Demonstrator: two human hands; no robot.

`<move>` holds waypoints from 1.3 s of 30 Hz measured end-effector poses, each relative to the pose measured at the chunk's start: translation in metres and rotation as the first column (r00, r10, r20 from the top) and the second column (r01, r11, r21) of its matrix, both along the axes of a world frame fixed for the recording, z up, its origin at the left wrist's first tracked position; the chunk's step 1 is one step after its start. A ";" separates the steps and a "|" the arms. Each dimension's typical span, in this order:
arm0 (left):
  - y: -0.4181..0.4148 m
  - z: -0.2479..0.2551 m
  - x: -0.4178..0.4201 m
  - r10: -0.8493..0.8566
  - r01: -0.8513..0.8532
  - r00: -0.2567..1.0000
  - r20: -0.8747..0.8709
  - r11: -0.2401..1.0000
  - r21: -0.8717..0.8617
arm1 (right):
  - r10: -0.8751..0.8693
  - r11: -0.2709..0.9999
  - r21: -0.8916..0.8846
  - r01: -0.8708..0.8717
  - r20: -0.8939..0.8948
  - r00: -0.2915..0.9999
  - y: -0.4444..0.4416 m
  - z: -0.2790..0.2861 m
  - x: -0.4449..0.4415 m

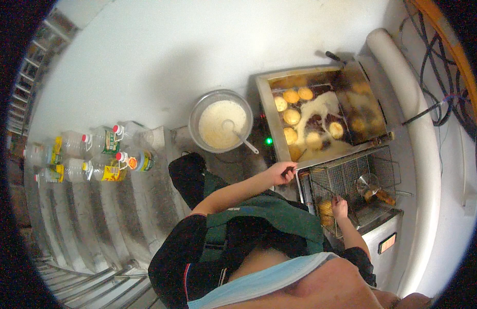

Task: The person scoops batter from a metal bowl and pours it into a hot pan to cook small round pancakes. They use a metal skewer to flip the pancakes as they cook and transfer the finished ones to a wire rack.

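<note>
In front of me, a square metal fryer (266, 112) holds dark, bubbling oil with several round golden fried pieces (291, 116) and pale foam. My left hand (283, 173) is curled at the fryer's near left corner, with something dark between its fingers; what it grips is unclear. To the right, my right hand (339, 207) pinches a thin rod-like tool (328, 189) over a wire mesh basket (344, 175). Golden fried pieces (325, 207) lie at the basket's left end. Browned pieces (385, 197) and a round shiny metal item (367, 183) are at its right.
A bowl of pale batter (193, 127) with a ladle (246, 141) stands left of the fryer. Several plastic bottles (107, 172) stand on steps (119, 216) farther left. A thick white pipe (412, 96) and black cables (435, 65) run at right. A phone (388, 243) lies on a white surface.
</note>
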State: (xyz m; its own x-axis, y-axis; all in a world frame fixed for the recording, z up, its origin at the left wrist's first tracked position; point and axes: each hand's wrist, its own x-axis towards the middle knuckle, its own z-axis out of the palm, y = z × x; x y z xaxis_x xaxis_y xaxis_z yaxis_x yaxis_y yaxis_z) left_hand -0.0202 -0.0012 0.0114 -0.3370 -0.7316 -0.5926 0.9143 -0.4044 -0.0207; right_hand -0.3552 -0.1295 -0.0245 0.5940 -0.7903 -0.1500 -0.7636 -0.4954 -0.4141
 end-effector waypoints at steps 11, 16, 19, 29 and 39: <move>-0.001 -0.009 0.005 0.020 -0.020 0.997 -0.073 1.000 0.000 | 0.032 0.999 0.008 -0.032 -0.007 0.999 -0.003 0.000 -0.001; -0.004 0.000 0.005 0.041 -0.041 0.999 -0.002 0.999 0.034 | -0.011 1.000 -0.021 0.011 -0.002 1.000 -0.002 -0.008 -0.006; -0.004 0.004 0.008 0.036 -0.037 0.999 0.025 0.998 0.046 | -0.049 0.990 0.126 0.063 -0.114 0.992 -0.002 0.006 0.003; -0.013 0.015 0.018 -0.101 0.123 0.728 0.678 0.992 0.015 | 0.040 0.999 -0.014 -0.039 0.075 0.996 -0.002 0.005 -0.004; 0.009 0.027 0.042 -0.057 0.213 -0.552 0.832 0.955 0.207 | 0.053 0.998 -0.005 -0.058 0.488 0.871 0.027 0.130 0.110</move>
State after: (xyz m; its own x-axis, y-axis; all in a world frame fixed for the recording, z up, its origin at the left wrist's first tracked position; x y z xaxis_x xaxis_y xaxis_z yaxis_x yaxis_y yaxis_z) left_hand 0.0215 0.0074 0.0379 0.5078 -0.8522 -0.1261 -0.5746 -0.4441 0.6875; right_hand -0.2449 -0.1021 0.1053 0.6367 -0.7537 0.1630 -0.4347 -0.5253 -0.7315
